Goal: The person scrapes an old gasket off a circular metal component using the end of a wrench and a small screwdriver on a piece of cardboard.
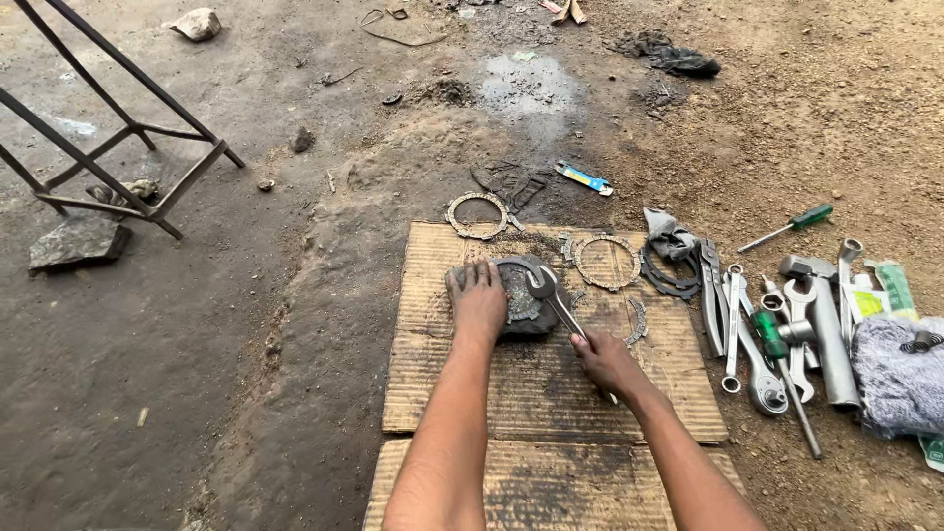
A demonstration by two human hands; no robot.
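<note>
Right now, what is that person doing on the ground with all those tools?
A person is working on a sheet of cardboard laid on dirt. The left hand presses a toothed metal ring down on a dark rock. The right hand holds a wrench, its head resting on the ring. Two more toothed rings lie nearby on the cardboard. To the right, spanners, pliers, a hammer and a green-handled screwdriver lie in a row on the dirt.
</note>
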